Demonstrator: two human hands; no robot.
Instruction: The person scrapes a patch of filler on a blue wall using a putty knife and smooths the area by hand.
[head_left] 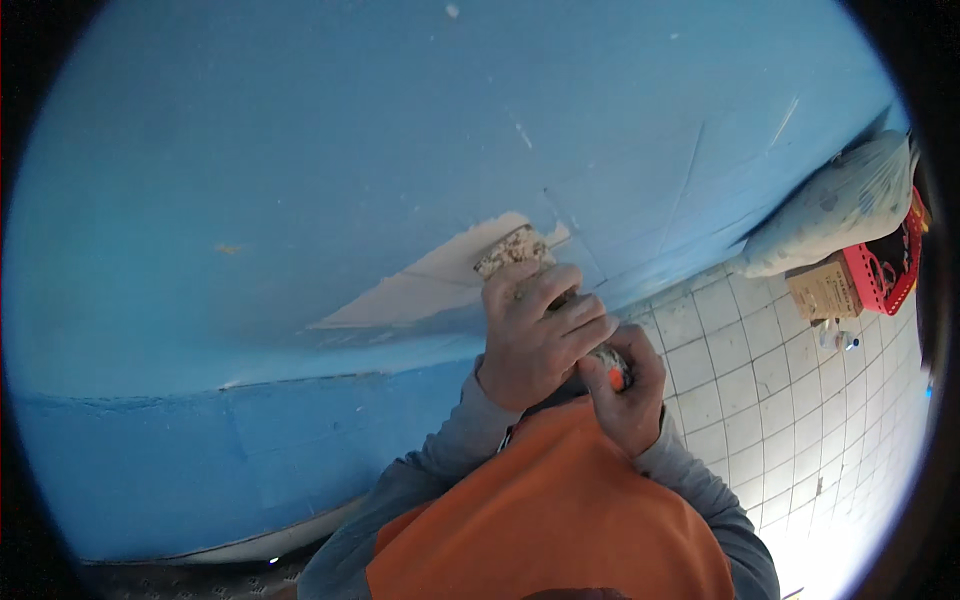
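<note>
Scraper (pixel 517 250), blade crusted and speckled, at the upper right part of a pale patch (pixel 410 295) on the blue wall (pixel 300 130); cannot tell whether its edge touches. Left hand (pixel 545 330) closed over the tool, fingers bent round it just behind the blade; right hand (pixel 632 385) curled about the orange-tipped lower end. Off right, on tiled floor (pixel 710 305): pale sack (pixel 840 210), carton (pixel 825 290), pink basket (pixel 865 281).

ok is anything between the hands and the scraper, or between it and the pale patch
Nothing visible: the left hand and right hand grip the scraper directly, and its speckled blade overlaps the pale patch in view. Whether they touch is unclear.
</note>
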